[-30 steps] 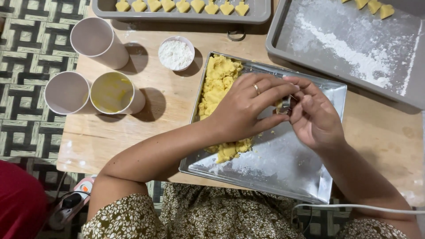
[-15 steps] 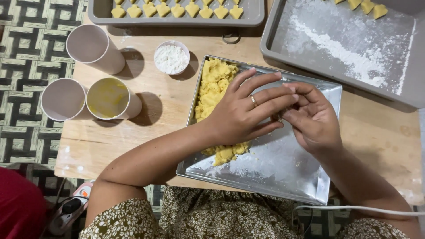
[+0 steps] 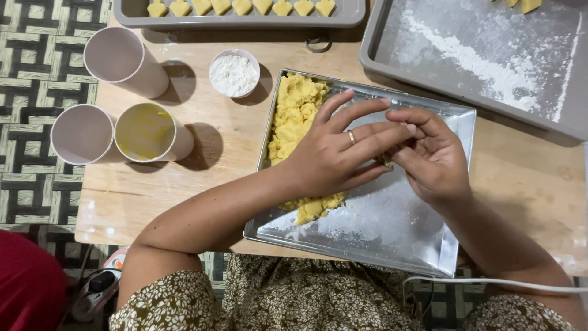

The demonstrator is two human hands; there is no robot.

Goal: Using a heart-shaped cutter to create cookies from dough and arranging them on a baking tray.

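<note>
Head view shows your left hand [image 3: 334, 156] lying flat over your right hand [image 3: 432, 159], fingers stretched out, above the metal tray [image 3: 392, 245]. Your right hand curls loosely around a small bit of dough [image 3: 386, 163] pressed between the two palms, mostly hidden. Yellow dough [image 3: 293, 113] is heaped along the tray's left side, partly under your left wrist. Beyond the tray on the wooden surface [image 3: 233, 153] sit a bowl of flour [image 3: 233, 74] and three cups [image 3: 125, 132]

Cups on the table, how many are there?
3, all at the left end of the wooden table: one tipped cup at the back, an empty cup, and beside it a cup with yellow liquid.
</note>
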